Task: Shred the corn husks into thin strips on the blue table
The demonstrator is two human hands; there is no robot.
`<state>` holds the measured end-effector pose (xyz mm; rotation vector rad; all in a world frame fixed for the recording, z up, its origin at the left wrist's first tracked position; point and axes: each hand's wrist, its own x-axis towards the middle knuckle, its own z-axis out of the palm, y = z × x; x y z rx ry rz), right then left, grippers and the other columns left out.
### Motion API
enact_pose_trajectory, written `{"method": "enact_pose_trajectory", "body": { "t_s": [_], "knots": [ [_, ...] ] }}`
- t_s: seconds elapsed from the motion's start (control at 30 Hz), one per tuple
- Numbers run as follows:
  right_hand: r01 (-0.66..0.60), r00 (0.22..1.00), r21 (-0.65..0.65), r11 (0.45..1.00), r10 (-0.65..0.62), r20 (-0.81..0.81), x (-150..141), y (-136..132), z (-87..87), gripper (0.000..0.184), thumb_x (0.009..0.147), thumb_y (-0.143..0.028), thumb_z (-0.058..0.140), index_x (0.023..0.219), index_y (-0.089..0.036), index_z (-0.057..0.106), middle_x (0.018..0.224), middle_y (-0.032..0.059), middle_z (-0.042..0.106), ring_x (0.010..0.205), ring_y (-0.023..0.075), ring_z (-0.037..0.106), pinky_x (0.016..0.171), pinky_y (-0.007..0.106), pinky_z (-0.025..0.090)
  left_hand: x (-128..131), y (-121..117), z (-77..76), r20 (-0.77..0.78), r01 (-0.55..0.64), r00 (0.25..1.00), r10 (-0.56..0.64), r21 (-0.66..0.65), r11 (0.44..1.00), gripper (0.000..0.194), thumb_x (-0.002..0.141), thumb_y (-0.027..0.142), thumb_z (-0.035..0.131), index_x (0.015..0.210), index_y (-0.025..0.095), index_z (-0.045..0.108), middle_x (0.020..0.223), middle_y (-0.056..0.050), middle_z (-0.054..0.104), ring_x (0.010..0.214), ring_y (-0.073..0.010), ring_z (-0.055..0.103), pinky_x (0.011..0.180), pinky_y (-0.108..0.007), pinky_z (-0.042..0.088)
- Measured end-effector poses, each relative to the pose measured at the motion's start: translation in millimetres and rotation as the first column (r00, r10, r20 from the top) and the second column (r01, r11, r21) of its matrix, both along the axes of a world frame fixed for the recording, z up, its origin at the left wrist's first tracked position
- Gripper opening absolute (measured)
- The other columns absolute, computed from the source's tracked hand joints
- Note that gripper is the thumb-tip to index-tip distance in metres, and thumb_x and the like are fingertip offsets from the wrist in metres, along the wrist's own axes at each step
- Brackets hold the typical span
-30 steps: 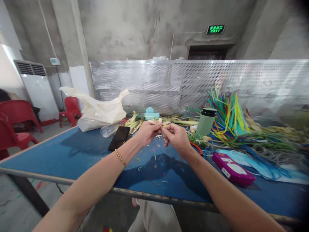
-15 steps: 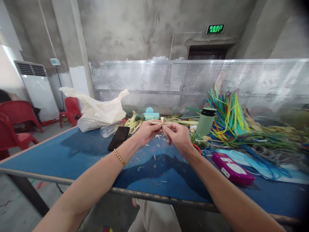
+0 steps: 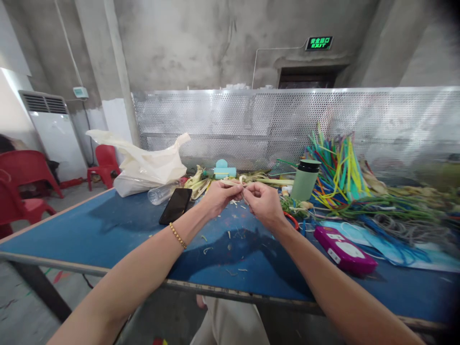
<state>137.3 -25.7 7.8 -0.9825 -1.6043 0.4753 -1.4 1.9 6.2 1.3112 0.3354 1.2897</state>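
Observation:
Above the middle of the blue table, my left hand and my right hand meet fingertip to fingertip. Between them is a small pale strip of dried plant leaf, pinched from both sides; a bit of it sticks up over the fingers. How the strip is folded or tied is too small to tell. Thin pale scraps lie scattered on the table below. Just behind the left hand is a heap of pale husk-like leaves. Red scissor-like handles show beside my right wrist.
A black phone, a clear plastic bottle and a white plastic bag lie left. On the right stand a green flask and bundled coloured strips, with a purple box nearer. A perforated metal screen stands behind.
My right fingers have shifted slightly at the strip, and less of it stands up above the fingertips. The camera view has moved a little; both hands stay together.

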Motion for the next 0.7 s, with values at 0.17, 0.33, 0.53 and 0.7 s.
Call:
{"method": "enact_pose_trajectory", "body": {
  "t_s": [0.17,0.33,0.53,0.7],
  "knots": [
    [0.065,0.985,0.121,0.990,-0.084,0.153,2.4,-0.9,2.2,0.021,0.080,-0.034,0.055,0.071,-0.017,0.063,0.061,0.0039,0.065,0.051,0.0137,0.054,0.051,0.026,0.042,-0.9,3.2,-0.3,-0.003,-0.076,0.997,0.076,0.058,0.995,0.026,0.059,0.028,0.084,0.063,0.009,0.068,0.067,-0.004,0.061,0.059,-0.0086,0.051,0.059,-0.026,0.038],
    [0.258,0.955,0.238,0.936,-0.285,0.085,18.6,4.7,12.9,0.037,0.086,-0.046,0.053,0.069,-0.016,0.066,0.069,0.0062,0.064,0.065,0.0171,0.054,0.062,0.030,0.041,-3.9,2.2,2.0,-0.112,-0.098,0.988,0.110,0.102,0.990,0.027,0.064,0.033,0.081,0.063,0.010,0.065,0.055,0.001,0.053,0.050,-0.0067,0.042,0.053,-0.025,0.029],
    [-0.086,0.996,0.019,0.996,0.086,-0.013,20.0,9.3,12.6,0.037,0.072,-0.051,0.070,0.062,-0.017,0.061,0.069,0.0025,0.062,0.064,0.0145,0.053,0.062,0.028,0.041,-2.8,-2.5,-2.4,-0.313,-0.024,0.946,0.083,0.188,0.982,0.031,0.073,0.035,0.074,0.059,0.012,0.059,0.050,0.003,0.046,0.049,-0.0064,0.037,0.052,-0.026,0.023],
    [-0.060,0.993,0.005,0.998,0.060,-0.101,17.0,8.3,11.6,0.034,0.065,-0.046,0.075,0.062,-0.016,0.060,0.059,-0.0003,0.057,0.055,0.0122,0.048,0.055,0.027,0.038,-4.5,0.3,-5.0,-0.366,0.075,0.931,0.000,0.190,0.979,0.031,0.076,0.037,0.071,0.062,0.011,0.063,0.053,0.002,0.047,0.052,-0.0073,0.038,0.054,-0.027,0.024]
  ]
}}
